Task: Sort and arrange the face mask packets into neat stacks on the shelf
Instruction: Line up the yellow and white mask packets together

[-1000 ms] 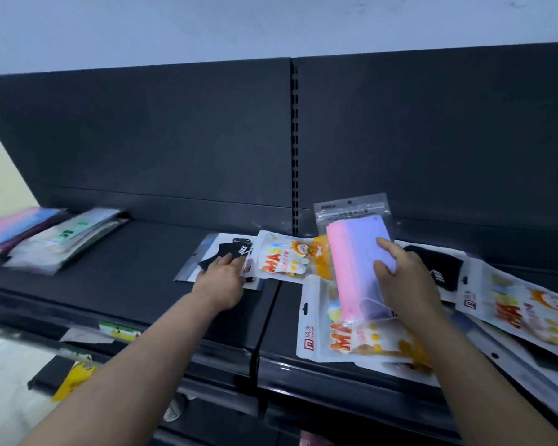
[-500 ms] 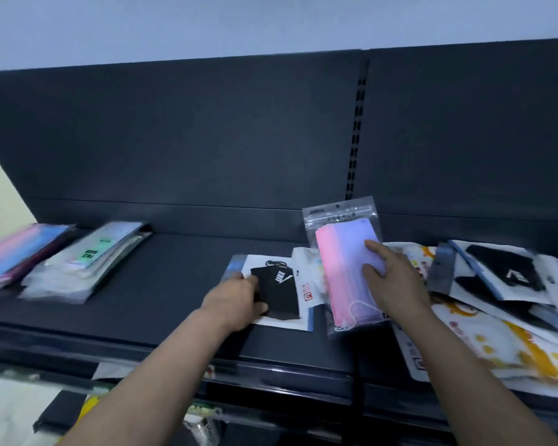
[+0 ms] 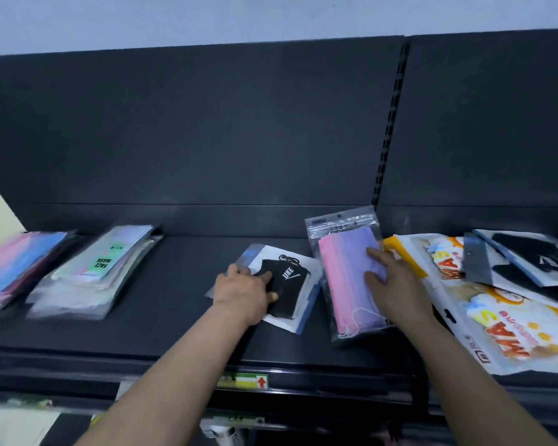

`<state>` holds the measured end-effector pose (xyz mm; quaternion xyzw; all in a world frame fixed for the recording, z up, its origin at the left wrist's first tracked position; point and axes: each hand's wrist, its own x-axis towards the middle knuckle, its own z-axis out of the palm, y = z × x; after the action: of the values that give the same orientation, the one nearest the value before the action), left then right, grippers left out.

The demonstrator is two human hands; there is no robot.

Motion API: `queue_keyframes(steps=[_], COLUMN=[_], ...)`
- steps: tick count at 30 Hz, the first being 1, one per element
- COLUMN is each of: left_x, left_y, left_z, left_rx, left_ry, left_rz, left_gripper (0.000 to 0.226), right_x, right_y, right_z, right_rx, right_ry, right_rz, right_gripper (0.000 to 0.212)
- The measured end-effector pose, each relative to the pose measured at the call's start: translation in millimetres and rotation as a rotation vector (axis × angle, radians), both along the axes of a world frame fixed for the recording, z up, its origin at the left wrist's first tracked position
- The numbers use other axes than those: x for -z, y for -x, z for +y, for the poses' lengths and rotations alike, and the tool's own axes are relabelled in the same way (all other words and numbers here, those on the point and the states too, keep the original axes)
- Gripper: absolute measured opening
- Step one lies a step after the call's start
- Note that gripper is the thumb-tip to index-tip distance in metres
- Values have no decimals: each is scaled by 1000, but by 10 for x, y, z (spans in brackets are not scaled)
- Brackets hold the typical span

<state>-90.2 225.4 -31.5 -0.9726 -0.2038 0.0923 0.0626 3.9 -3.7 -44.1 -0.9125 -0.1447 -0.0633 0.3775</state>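
A black-mask packet (image 3: 289, 284) with a white card lies flat in the middle of the dark shelf (image 3: 181, 300). My left hand (image 3: 244, 292) rests on its left side, fingers gripping it. Just to the right, a clear packet of pink-to-purple masks (image 3: 345, 278) stands tilted on the shelf, with my right hand (image 3: 390, 284) pressed on it. At the far left lie two stacks: pink and blue packets (image 3: 16, 268) and pale "FACE MASK" packets (image 3: 100, 268). An unsorted heap of orange cartoon packets (image 3: 509, 326) and black-mask packets (image 3: 535, 262) covers the right end.
The shelf's dark back panel (image 3: 207, 130) rises behind everything, with a slotted upright (image 3: 388, 130) right of centre. A price label strip (image 3: 244, 380) runs along the front edge. Lower shelves with goods show beneath.
Both hands have slid leftward along the shelf, the left dragging the black-mask packet and the right carrying the pink-purple packet away from the heap. My view has also turned left.
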Motion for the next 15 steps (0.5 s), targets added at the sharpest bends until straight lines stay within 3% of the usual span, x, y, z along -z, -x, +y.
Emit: queue_keyframes(steps=[4, 10, 15], left_x=[-63, 51, 101], left_y=[53, -71, -291], left_z=[265, 246, 397], left_rx=[-19, 118, 251], left_ry=[14, 441, 431], left_rz=[37, -16, 5], left_gripper=[54, 60, 57], right_x=[5, -97, -203], right_y=[-43, -118, -229], right_z=[6, -111, -245], right_rx=[21, 11, -44], right_ry=[-61, -223, -241], right_rz=[15, -21, 4], right_gripper=[43, 43, 41])
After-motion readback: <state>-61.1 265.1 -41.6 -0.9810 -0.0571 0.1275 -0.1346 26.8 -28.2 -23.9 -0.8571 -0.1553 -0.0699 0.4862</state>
